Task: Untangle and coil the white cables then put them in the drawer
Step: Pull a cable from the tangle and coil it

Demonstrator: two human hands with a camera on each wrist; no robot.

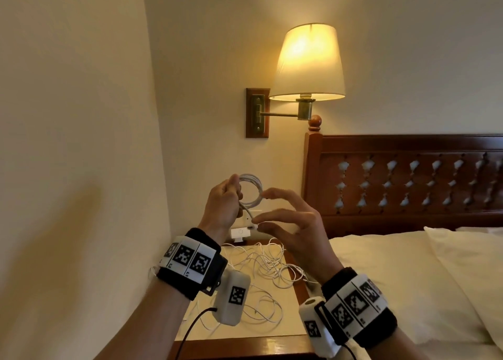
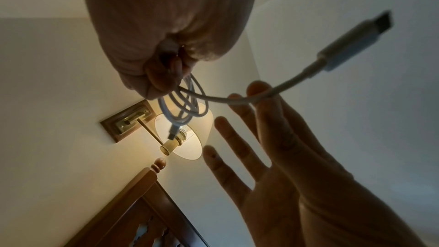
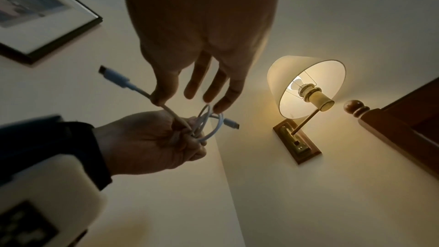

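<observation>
My left hand (image 1: 227, 196) is held up in front of the wall and grips a small coil of white cable (image 1: 252, 192) in its fist. The coil's free tail runs down to my right hand (image 1: 258, 224), which pinches it just behind the connector while the other fingers spread. In the left wrist view the coil (image 2: 182, 106) hangs below the fist (image 2: 164, 74) and the connector end (image 2: 351, 44) sticks out past the right fingers (image 2: 260, 91). The right wrist view shows the same pinch (image 3: 162, 100) and coil (image 3: 209, 125). More tangled white cables (image 1: 261, 267) lie on the nightstand (image 1: 272, 342). No drawer is in view.
A white plug adapter (image 1: 241, 234) sits in the wall socket behind the nightstand. A lit wall lamp (image 1: 307, 63) hangs above. The wooden headboard (image 1: 408, 180) and the bed (image 1: 408, 278) are to the right, and a bare wall stands close on the left.
</observation>
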